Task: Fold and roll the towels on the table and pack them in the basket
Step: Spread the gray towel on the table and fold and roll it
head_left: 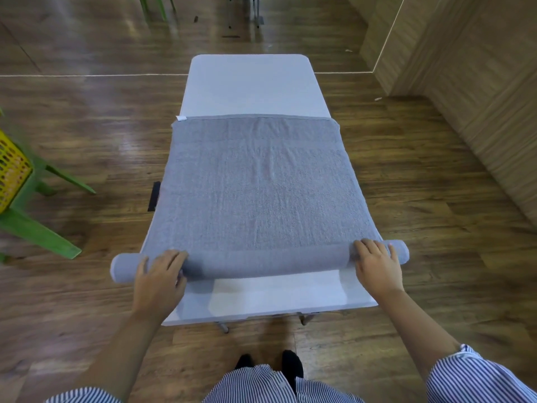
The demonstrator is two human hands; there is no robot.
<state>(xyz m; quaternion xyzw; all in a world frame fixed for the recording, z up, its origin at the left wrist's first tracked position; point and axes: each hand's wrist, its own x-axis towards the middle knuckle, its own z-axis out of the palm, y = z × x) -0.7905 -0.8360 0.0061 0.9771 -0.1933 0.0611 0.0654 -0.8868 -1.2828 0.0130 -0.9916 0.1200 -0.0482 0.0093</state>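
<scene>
Rolling stage, by the look of it: grey towel (255,184) lies flat along the white bench (247,82), with its near end already wound into a tube, the roll (261,261), sitting close to the bench's near edge. Roll's long axis runs left-right across the bench, square to the person; both ends overhang the bench sides, left end sticking out further. Left hand (159,274) rests on top of the roll toward its left end, fingers spread and laid over the curve, thumb on the near side; not clenched, holding nothing else. Right hand (374,264) sits on the roll just inside its right end, fingers likewise draped forward over the top. Both hands are on the roll, spaced wide, roughly symmetric, so neither is nearer. Unrolled towel stretches directly away from the hands, so the coming move likely is a push forward, away from the body, keeping both ends level so the roll doesn't cone. Most of the length is not yet rolled. Far hem lies straight across the bench, with a small white tag (182,118) at its far-left corner; no writing legible on it. No brand or text readable anywhere. Yellow perforated basket (13,173) sits on a green stand (35,225) at the left frame edge, well apart from the bench, on the left-hand side; only part of it shows.
</scene>
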